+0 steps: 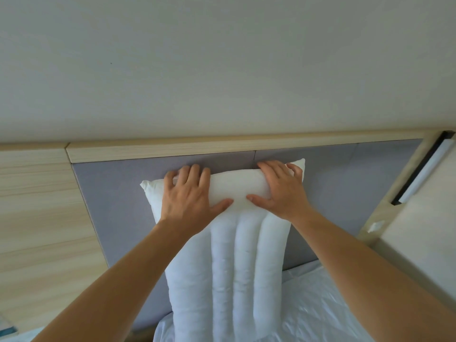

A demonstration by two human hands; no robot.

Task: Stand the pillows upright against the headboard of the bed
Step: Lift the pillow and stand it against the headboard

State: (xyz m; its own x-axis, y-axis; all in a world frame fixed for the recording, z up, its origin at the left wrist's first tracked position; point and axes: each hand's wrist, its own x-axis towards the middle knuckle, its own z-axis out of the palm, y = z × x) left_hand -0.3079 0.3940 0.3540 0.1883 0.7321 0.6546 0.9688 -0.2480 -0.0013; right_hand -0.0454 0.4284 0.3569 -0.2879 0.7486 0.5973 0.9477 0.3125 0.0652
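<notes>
A white ribbed pillow stands upright on its short end against the grey padded headboard. Its top edge reaches close to the headboard's wooden cap rail. My left hand grips the pillow's top left part, fingers curled over the top edge and thumb on the front. My right hand holds the top right part the same way. The pillow's lower end rests on the white bed sheet. No other pillow is in view.
Light wood panelling flanks the headboard on the left. On the right a wooden side panel carries a long white light strip with a black frame and a small white switch. A pale wall rises above.
</notes>
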